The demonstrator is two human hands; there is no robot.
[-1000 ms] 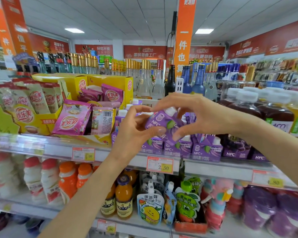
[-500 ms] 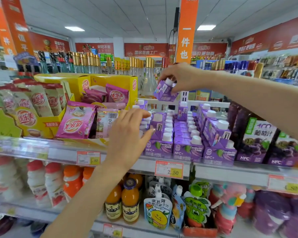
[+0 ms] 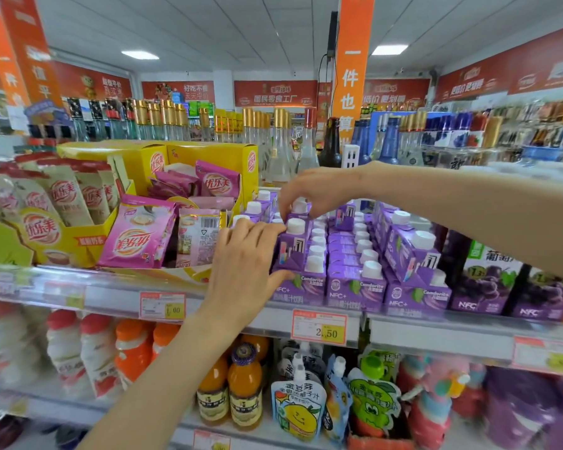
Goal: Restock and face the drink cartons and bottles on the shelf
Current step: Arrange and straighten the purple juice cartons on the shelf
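Purple cartons (image 3: 355,287) marked "Candorite" and "NFC+" fill the middle of the shelf (image 3: 111,297) in tight columns. Their white screw caps run back in rows.

The left hand (image 3: 244,264) grips a top carton (image 3: 293,254) that sits raised on the front of the leftmost column. Its fingers curl over the carton's upper left side and the thumb hooks under its lower edge. The carton's side panel, with a small printed strip, faces the camera.

The right hand (image 3: 319,190) reaches in from the right, further back along the same column. Its fingers bend downward and seem to pinch a rear carton (image 3: 301,207) at its white cap. Motion blur leaves the exact contact unclear.

A price tag (image 3: 320,331) on the rail below reads "2.50", and another tag (image 3: 163,306) to the left reads "1.00".

Taller grape cartons (image 3: 488,280) stand to the right, printed "NFC" and "葡萄". Left of the purple columns, pink sachets (image 3: 140,238) branded "优乐美" lie in a yellow display box (image 3: 143,157) bearing the same logo.

An orange banner (image 3: 351,76) overhead reads "一件也算". On the lower shelf stand orange juice bottles (image 3: 244,384) and a spouted pouch (image 3: 296,407) marked "金豆芽" with a lemon face.
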